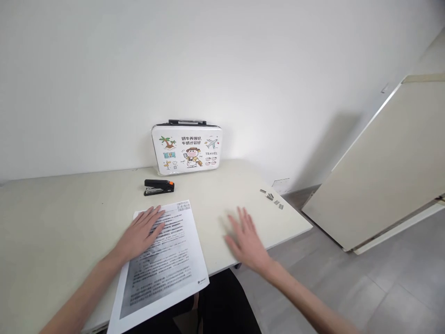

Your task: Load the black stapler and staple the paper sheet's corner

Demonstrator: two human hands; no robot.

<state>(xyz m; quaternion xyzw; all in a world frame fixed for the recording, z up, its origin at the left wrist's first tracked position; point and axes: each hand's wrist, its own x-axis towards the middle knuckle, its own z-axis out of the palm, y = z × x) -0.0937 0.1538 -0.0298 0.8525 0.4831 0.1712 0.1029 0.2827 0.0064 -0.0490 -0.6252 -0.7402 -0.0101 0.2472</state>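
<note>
My left hand (141, 234) lies flat with its fingers stretched on the upper left of a printed sheet of paper (167, 264); whether several sheets are stacked there I cannot tell. The paper's lower edge juts out past the front of the table. Over the table to the right of the paper is my right hand (246, 239), slightly blurred, fingers apart and nothing in it. A black stapler (159, 186) with an orange patch rests just beyond the paper. Toward the table's right end lie several small strips of staples (273, 199).
A white carry case (187, 150) with cartoon prints and a black handle leans against the wall at the back of the pale table (69, 208). Right of the table, a large pale panel (382, 162) stands tilted above the grey floor (399, 287).
</note>
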